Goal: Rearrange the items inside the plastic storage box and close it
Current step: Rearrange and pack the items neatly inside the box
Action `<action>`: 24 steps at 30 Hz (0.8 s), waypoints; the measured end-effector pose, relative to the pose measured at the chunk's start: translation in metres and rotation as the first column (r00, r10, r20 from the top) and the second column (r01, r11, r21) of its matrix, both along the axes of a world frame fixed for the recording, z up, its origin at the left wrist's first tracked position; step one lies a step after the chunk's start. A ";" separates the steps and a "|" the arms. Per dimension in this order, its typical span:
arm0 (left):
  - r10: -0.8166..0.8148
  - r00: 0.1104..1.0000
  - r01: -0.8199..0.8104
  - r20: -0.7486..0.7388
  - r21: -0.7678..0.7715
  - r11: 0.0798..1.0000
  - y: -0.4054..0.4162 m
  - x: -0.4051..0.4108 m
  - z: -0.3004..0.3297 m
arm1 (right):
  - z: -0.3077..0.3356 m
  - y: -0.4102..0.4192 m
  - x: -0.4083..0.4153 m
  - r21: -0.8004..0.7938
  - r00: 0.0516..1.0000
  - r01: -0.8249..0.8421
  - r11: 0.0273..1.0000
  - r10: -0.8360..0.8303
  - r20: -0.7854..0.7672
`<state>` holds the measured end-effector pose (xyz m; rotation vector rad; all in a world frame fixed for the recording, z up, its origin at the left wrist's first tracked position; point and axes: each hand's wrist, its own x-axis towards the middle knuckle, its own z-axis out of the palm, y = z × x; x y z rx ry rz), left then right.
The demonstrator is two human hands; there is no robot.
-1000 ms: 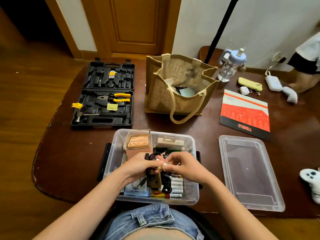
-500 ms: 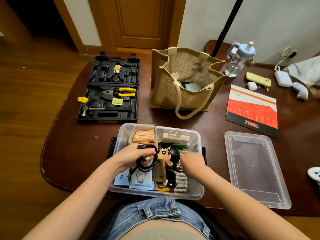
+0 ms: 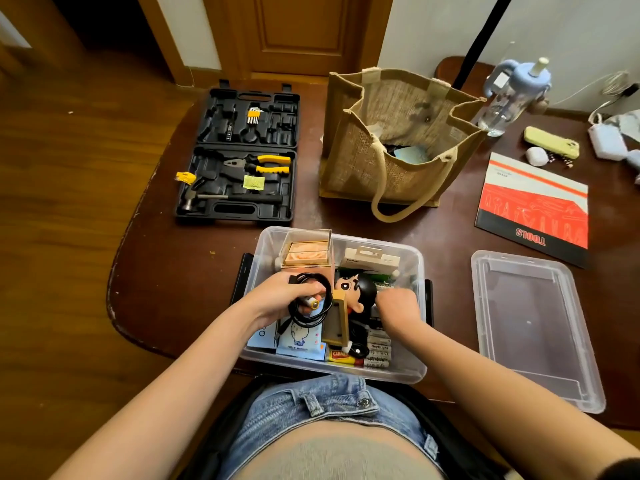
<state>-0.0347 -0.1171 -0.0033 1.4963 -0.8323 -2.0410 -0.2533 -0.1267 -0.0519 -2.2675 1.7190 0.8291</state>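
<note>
A person seated at a dark wooden table (image 3: 194,271) works both hands inside a clear plastic storage box (image 3: 420,268). The left hand (image 3: 282,299) is curled round a coiled black cable (image 3: 311,299) and a small battery (image 3: 309,302), the coil hanging just below the knuckles. The right hand (image 3: 398,304), fingers bent downward, reaches into the box's right half; what it holds, if anything, cannot be told. Between the two hands stands a cartoon figurine (image 3: 356,292), leaning on a tan box (image 3: 336,320). A row of batteries (image 3: 379,351) lies just nearer the body than the right hand, their long axes running left to right. The box's lid (image 3: 536,327) rests flat well to the right of the right hand, the nearer hand for fetching it.
</note>
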 end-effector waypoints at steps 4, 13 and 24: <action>0.035 0.999 -0.034 -0.031 0.019 0.999 0.002 0.000 0.000 | 0.000 -0.001 0.000 0.013 0.999 0.041 0.999 -0.042 0.030; 0.070 0.996 -0.069 -0.051 0.018 0.997 0.004 0.000 0.004 | 0.050 -0.006 0.004 0.249 0.879 0.122 0.961 -0.221 0.422; -0.056 0.998 0.056 0.002 -0.060 0.997 0.015 -0.008 0.011 | 0.070 0.015 0.034 0.223 0.637 0.135 0.965 -0.257 0.727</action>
